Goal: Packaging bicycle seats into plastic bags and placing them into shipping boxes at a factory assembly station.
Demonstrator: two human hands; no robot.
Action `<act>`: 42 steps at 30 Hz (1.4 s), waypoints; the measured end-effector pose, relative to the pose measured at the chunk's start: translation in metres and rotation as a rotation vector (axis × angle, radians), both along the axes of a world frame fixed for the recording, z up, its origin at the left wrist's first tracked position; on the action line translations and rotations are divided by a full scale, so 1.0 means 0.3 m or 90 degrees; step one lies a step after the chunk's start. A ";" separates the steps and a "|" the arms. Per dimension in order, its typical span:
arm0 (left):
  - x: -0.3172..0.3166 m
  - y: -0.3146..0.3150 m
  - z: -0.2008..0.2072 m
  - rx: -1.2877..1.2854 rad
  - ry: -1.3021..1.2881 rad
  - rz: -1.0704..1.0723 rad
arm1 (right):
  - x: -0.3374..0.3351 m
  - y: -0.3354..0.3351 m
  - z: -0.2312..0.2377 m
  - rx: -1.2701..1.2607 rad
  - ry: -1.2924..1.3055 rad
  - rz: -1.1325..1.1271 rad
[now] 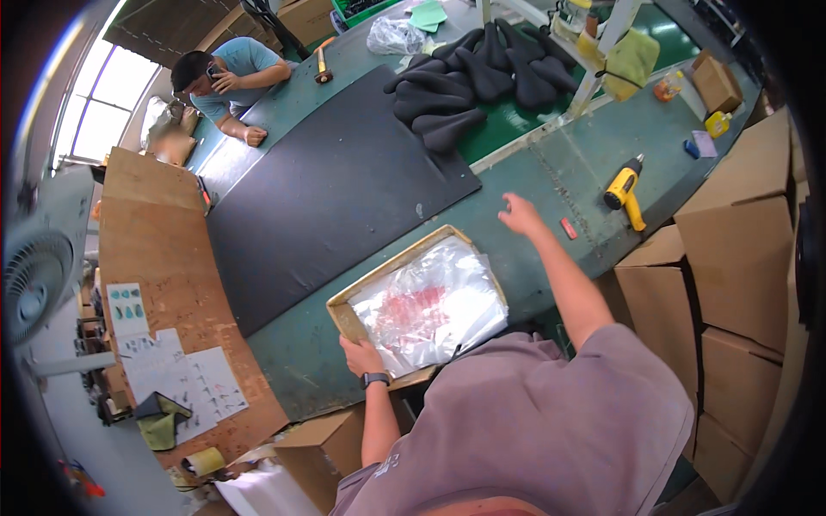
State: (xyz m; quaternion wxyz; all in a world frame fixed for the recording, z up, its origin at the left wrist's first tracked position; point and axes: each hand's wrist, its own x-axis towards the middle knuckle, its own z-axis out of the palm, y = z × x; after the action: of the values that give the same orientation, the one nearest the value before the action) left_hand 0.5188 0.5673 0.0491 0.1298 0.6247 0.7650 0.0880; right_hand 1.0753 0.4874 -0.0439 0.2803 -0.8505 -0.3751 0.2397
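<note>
My left hand [361, 356], with a dark watch on its wrist, grips the near left side of a shallow cardboard box [347, 322]. Clear plastic bags [430, 301] fill this box, and something reddish shows through them. My right hand [519, 213] reaches out over the green table, past the box's far right corner. Its index finger is stretched out, the other fingers look partly bent, and no object shows in it. Close to that hand lies a small red item [569, 228]. A large black sheet [335, 189] spreads over the table just beyond the box.
Black bicycle saddles [490, 64] are heaped at the back. A yellow heat gun [626, 191] rests on the right, near stacked cardboard boxes [736, 267]. A hammer [323, 64] lies far off, near a seated person [232, 82]. On the left stand a wooden board [159, 249] and a fan [39, 275].
</note>
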 end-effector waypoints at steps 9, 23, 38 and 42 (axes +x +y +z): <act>0.066 0.046 -0.033 -0.020 0.050 0.045 | 0.505 0.913 -0.166 -0.063 -0.386 0.073; 0.043 0.047 -0.045 -0.017 -0.014 0.048 | 0.190 0.361 -0.065 -0.162 -0.095 0.058; 0.478 -0.093 0.110 0.237 -0.303 -0.503 | -0.478 -0.676 -0.034 -0.359 0.074 -0.106; 0.920 -0.204 -0.040 -0.260 -0.463 -0.635 | -0.476 -0.681 -0.031 -0.368 0.078 -0.096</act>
State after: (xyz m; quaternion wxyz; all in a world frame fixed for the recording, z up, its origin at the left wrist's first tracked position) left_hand 0.7948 0.5063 0.0371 0.5215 0.7982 0.2918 0.0759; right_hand 0.9325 0.2831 -0.0531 0.0654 -0.9045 -0.2095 0.3658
